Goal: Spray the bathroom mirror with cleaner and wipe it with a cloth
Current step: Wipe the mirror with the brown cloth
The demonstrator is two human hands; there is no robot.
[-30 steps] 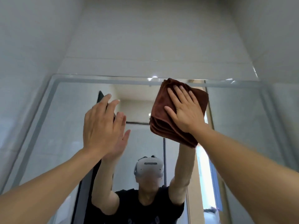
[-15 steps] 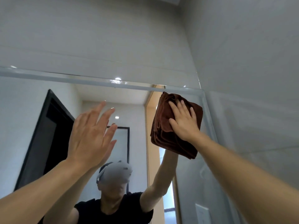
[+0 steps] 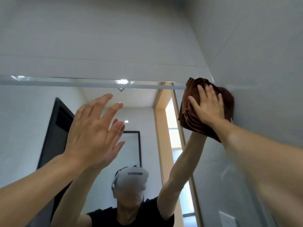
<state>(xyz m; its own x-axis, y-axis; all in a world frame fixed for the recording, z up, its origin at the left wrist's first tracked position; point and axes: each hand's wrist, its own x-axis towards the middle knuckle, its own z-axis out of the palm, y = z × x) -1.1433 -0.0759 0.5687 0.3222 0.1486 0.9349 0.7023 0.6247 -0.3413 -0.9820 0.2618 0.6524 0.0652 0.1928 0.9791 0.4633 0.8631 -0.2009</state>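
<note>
The bathroom mirror [image 3: 24,112] fills the lower left of the head view, its bevelled top edge running across the middle. A folded brown cloth [image 3: 188,112] lies against the mirror's top right corner, next to the side wall. My right hand [image 3: 208,107] presses flat on the cloth with straight, spread fingers. My left hand [image 3: 93,131] is raised in front of the glass, fingers straight and spread, holding nothing; its fingertips meet their reflection. No spray bottle is in view.
Grey tiled wall [image 3: 114,38] rises above the mirror and a side wall [image 3: 262,63] meets it on the right. The glass reflects a person in a black shirt with a white headset, a dark door and a bright doorway.
My right hand has slid the cloth rightwards along the mirror's top edge into the top right corner. The view has swung right with it. My left hand stays raised at the glass.
</note>
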